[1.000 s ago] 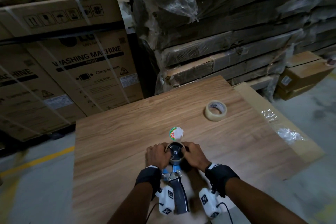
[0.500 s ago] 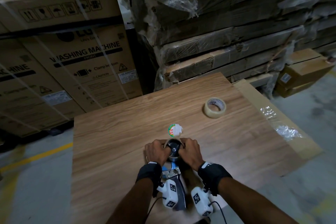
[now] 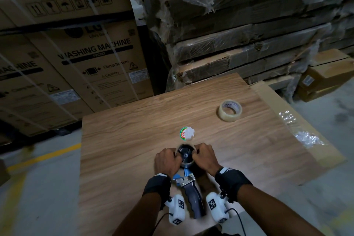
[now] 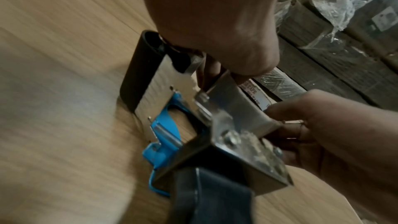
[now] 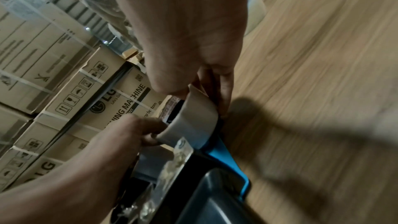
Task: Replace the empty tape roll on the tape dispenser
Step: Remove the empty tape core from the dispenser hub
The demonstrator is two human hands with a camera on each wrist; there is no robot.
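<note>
Currently left hand [image 3: 167, 162] and right hand [image 3: 205, 156] both grip the empty tape roll [image 5: 190, 122] on the tape dispenser [image 3: 188, 184], near the table's [image 3: 124, 140] front edge.

i see the dispenser [image 3: 188, 184] lying on the table [image 3: 122, 159] between my two hands, handle toward me. my left hand [image 3: 167, 162] sits on the left of its empty roll [image 3: 185, 156], my right hand [image 3: 205, 156] on the right, both touching it. just beyond the hands lies a wad [image 3: 187, 133]. the new roll [image 3: 230, 110] rests farther off, ahead and right of my right hand. boxes [image 3: 80, 59] stand behind the table.
</note>
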